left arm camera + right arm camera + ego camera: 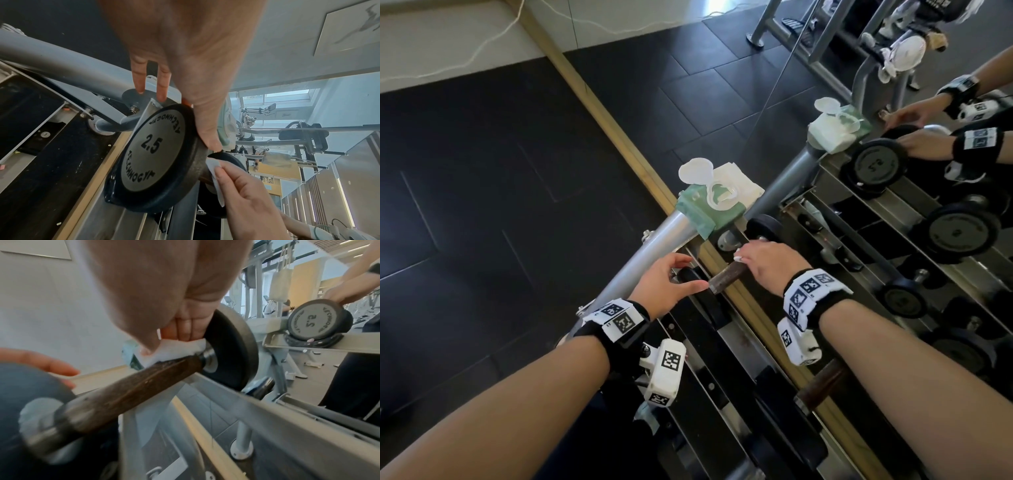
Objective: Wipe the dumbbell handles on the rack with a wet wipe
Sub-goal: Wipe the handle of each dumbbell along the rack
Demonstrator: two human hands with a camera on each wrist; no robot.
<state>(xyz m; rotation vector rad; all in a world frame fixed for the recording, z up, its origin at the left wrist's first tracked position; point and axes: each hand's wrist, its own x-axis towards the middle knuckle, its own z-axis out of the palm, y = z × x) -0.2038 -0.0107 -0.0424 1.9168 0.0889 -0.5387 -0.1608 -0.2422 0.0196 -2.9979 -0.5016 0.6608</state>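
A 2.5 dumbbell lies on the top tier of the rack [633,260]. Its brown, worn handle [726,275] [133,391] runs between a near black plate [156,155] and a far plate [230,350]. My left hand [681,274] holds the near plate by its rim, thumb [207,129] on one side and fingers [139,78] on the other. My right hand [760,263] grips a white wet wipe [174,350] [213,168] wrapped over the handle's far end, next to the far plate. Most of the wipe is hidden under the fingers.
A green wet-wipe pack [709,205] with its lid flipped open sits on the rack's top post. A wood-framed mirror [619,137] stands right behind the rack and reflects the hands and dumbbells. Another brown-handled dumbbell [822,380] lies lower on the rack. Black floor tiles [482,205] lie to the left.
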